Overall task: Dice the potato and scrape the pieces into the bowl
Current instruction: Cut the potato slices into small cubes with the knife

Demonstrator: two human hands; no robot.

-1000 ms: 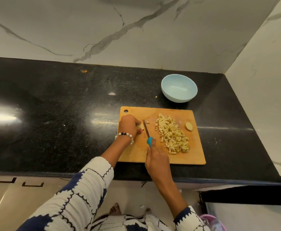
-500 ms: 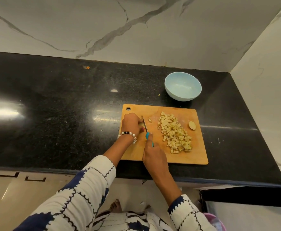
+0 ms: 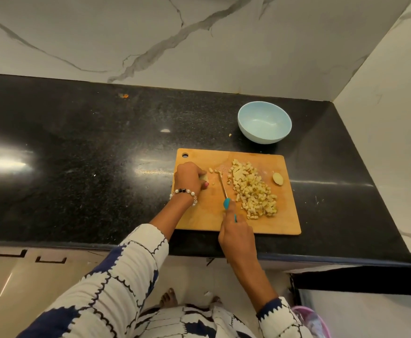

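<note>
On the cutting board (image 3: pixel 209 215), the right hand (image 3: pixel 236 234), fingers clamped on the knife (image 3: pixel 224 191), has drawn the blade away from the last potato chunk (image 3: pixel 204 178) under the left hand's (image 3: pixel 188 178) curled fingers, so dicing continues; diced pile (image 3: pixel 253 191) beside it, bowl (image 3: pixel 264 122) empty.

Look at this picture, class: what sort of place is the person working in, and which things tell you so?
Most likely a home kitchen. A black stone countertop meets marble-look walls, a wooden cutting board carries diced potato, and a pale blue bowl stands behind it.
</note>
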